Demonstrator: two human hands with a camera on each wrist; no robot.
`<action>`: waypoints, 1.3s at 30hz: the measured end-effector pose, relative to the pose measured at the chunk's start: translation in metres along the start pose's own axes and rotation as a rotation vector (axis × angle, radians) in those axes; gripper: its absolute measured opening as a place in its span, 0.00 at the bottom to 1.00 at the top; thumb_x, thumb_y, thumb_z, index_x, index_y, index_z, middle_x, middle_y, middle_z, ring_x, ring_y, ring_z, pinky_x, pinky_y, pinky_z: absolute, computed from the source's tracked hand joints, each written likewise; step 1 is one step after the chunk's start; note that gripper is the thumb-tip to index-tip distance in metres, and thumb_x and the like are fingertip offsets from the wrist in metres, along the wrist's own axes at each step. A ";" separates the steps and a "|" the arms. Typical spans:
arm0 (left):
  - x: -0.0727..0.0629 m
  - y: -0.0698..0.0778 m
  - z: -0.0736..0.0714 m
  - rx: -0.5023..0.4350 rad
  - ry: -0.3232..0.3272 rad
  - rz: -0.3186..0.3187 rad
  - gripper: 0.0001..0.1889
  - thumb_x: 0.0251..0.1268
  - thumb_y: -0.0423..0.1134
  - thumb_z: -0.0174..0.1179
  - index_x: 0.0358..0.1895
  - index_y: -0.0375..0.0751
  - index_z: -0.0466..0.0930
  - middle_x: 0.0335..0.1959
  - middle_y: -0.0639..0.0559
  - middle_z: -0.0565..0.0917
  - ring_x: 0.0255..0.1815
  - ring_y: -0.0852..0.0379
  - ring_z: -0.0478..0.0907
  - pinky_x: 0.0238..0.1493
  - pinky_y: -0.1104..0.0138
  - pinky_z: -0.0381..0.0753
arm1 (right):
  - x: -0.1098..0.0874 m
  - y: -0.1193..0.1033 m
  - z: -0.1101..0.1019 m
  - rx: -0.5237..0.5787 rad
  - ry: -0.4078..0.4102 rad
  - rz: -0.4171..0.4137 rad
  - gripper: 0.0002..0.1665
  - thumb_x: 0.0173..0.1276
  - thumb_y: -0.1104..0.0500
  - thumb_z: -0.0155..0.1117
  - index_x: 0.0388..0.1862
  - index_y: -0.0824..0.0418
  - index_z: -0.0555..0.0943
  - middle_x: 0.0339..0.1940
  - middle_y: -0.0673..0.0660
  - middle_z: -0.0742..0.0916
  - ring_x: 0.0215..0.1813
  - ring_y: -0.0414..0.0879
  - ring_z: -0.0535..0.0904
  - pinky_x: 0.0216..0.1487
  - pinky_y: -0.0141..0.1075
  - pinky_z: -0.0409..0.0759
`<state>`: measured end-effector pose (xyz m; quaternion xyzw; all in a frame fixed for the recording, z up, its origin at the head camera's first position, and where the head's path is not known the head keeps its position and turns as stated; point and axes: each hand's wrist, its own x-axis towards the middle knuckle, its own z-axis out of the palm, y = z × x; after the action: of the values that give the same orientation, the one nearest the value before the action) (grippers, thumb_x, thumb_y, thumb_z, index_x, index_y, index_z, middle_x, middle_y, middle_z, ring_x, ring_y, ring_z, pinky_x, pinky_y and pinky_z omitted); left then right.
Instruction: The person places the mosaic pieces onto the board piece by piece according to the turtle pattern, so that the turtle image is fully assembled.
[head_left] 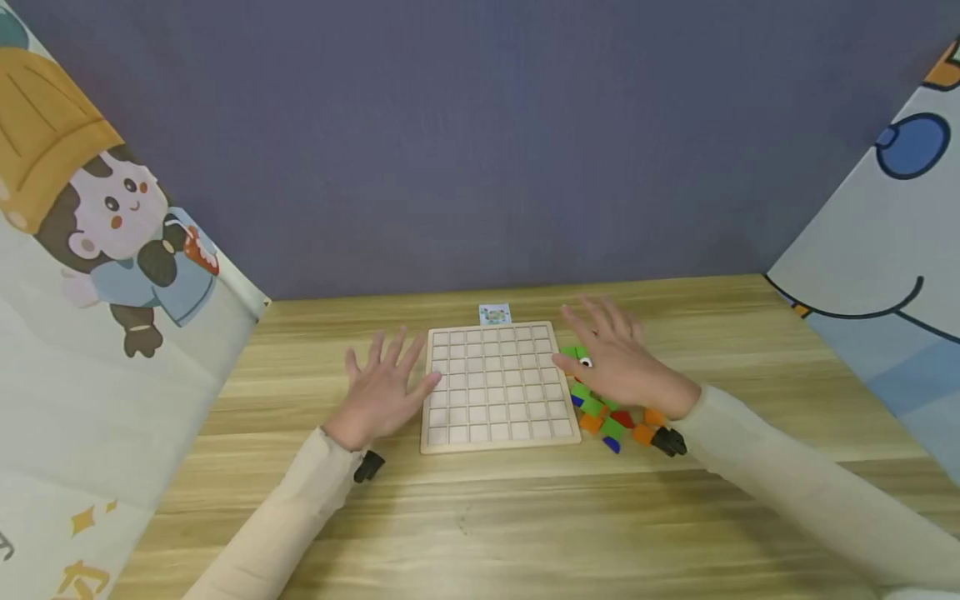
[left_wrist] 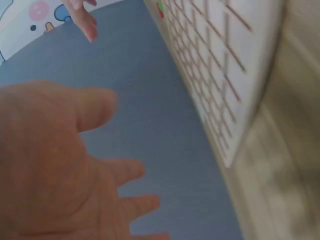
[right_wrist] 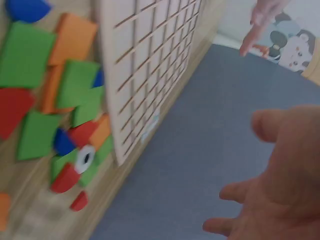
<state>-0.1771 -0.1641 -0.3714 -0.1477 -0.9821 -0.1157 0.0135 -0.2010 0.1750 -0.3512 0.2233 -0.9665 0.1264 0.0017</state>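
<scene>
Wooden grid board (likely light, stiff) should lift best by its rim; left hand and right hand spread wide, empty.

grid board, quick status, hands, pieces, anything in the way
Left hand and right hand spread, holding nothing. Grid board unfilled, flat on table. In head view, right hand partly hides coloured pieces beside board.
</scene>
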 end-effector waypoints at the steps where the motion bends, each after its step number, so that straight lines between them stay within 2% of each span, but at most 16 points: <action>1: 0.000 -0.003 0.002 -0.003 -0.012 0.011 0.36 0.71 0.63 0.38 0.76 0.49 0.46 0.75 0.42 0.43 0.73 0.35 0.33 0.60 0.31 0.31 | -0.001 0.004 0.001 0.007 -0.006 0.003 0.46 0.71 0.33 0.41 0.78 0.55 0.45 0.76 0.63 0.43 0.73 0.65 0.31 0.63 0.68 0.37; 4: -0.002 -0.014 0.008 -0.017 -0.065 0.043 0.35 0.72 0.59 0.42 0.75 0.46 0.49 0.75 0.41 0.47 0.73 0.33 0.37 0.59 0.29 0.37 | -0.005 0.019 0.005 0.014 -0.034 -0.001 0.41 0.73 0.43 0.51 0.77 0.57 0.51 0.75 0.66 0.48 0.73 0.67 0.36 0.63 0.68 0.39; 8: -0.003 -0.025 0.015 -0.054 -0.169 0.068 0.33 0.73 0.55 0.45 0.74 0.43 0.53 0.74 0.40 0.51 0.72 0.32 0.43 0.60 0.30 0.42 | -0.009 0.038 0.010 0.014 -0.091 -0.005 0.31 0.69 0.58 0.60 0.69 0.61 0.67 0.70 0.68 0.63 0.69 0.68 0.49 0.61 0.68 0.45; 11: -0.001 -0.031 0.019 -0.090 -0.233 0.084 0.32 0.73 0.53 0.46 0.74 0.43 0.55 0.73 0.40 0.54 0.71 0.34 0.47 0.60 0.31 0.46 | -0.006 0.048 0.016 0.043 -0.112 -0.016 0.22 0.66 0.62 0.63 0.59 0.62 0.77 0.60 0.65 0.75 0.61 0.66 0.62 0.58 0.66 0.54; 14: 0.000 -0.035 0.023 -0.107 -0.273 0.094 0.32 0.72 0.54 0.47 0.73 0.43 0.55 0.73 0.42 0.56 0.71 0.36 0.49 0.60 0.31 0.48 | 0.001 0.054 0.025 0.092 -0.094 -0.026 0.15 0.64 0.63 0.65 0.51 0.62 0.82 0.50 0.59 0.82 0.50 0.59 0.69 0.53 0.57 0.63; 16: 0.001 -0.037 0.025 -0.110 -0.282 0.097 0.32 0.72 0.54 0.48 0.73 0.43 0.56 0.73 0.43 0.56 0.71 0.36 0.50 0.59 0.30 0.48 | 0.007 0.058 0.031 0.113 -0.072 -0.035 0.13 0.63 0.63 0.66 0.47 0.62 0.84 0.45 0.57 0.83 0.44 0.54 0.70 0.49 0.51 0.64; 19: 0.003 -0.038 0.027 -0.110 -0.280 0.104 0.33 0.71 0.54 0.50 0.73 0.43 0.57 0.73 0.44 0.57 0.71 0.36 0.50 0.58 0.30 0.49 | 0.015 0.061 0.039 0.137 -0.052 -0.026 0.09 0.63 0.63 0.67 0.43 0.61 0.85 0.40 0.54 0.84 0.40 0.51 0.70 0.49 0.49 0.63; 27: 0.005 -0.037 0.030 -0.097 -0.260 0.110 0.33 0.69 0.52 0.53 0.73 0.44 0.58 0.72 0.45 0.58 0.71 0.38 0.51 0.58 0.31 0.50 | 0.029 0.059 0.047 0.193 -0.066 0.129 0.03 0.62 0.61 0.67 0.34 0.58 0.86 0.30 0.48 0.83 0.42 0.53 0.68 0.43 0.47 0.69; 34: 0.006 -0.037 0.031 -0.098 -0.250 0.108 0.32 0.69 0.51 0.54 0.72 0.45 0.58 0.72 0.46 0.59 0.71 0.39 0.52 0.58 0.31 0.51 | 0.034 0.058 0.047 0.164 -0.079 0.138 0.04 0.64 0.59 0.66 0.29 0.57 0.84 0.24 0.47 0.82 0.25 0.44 0.74 0.33 0.41 0.74; 39: 0.006 -0.038 0.031 -0.094 -0.254 0.105 0.32 0.69 0.52 0.53 0.73 0.46 0.59 0.72 0.46 0.58 0.71 0.39 0.51 0.59 0.32 0.52 | 0.035 0.059 0.048 0.150 -0.062 0.145 0.06 0.61 0.57 0.69 0.26 0.56 0.83 0.23 0.47 0.82 0.24 0.44 0.73 0.30 0.40 0.72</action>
<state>-0.1941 -0.1902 -0.4096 -0.2129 -0.9604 -0.1409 -0.1116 -0.2555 0.1990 -0.4102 0.1562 -0.9676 0.1909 -0.0542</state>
